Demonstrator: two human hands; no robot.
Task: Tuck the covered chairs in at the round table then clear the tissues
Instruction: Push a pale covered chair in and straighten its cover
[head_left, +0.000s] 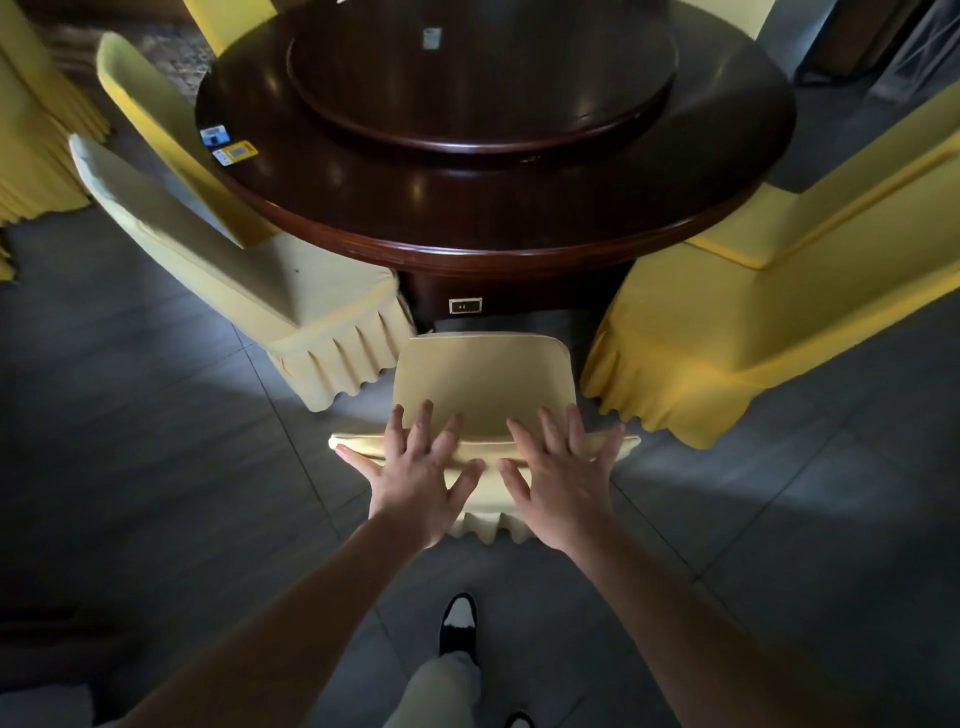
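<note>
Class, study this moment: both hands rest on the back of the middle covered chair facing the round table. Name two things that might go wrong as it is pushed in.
1. The middle chair sits in a narrow gap; its skirt may snag the left chair or right chair.
2. The left hand and right hand lie flat with fingers spread, so they may slide on the loose cover.

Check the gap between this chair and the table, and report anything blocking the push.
Nothing visible blocks it. Both hands, left hand and right hand, rest on the middle chair; bare floor lies ahead to the round table.
</note>
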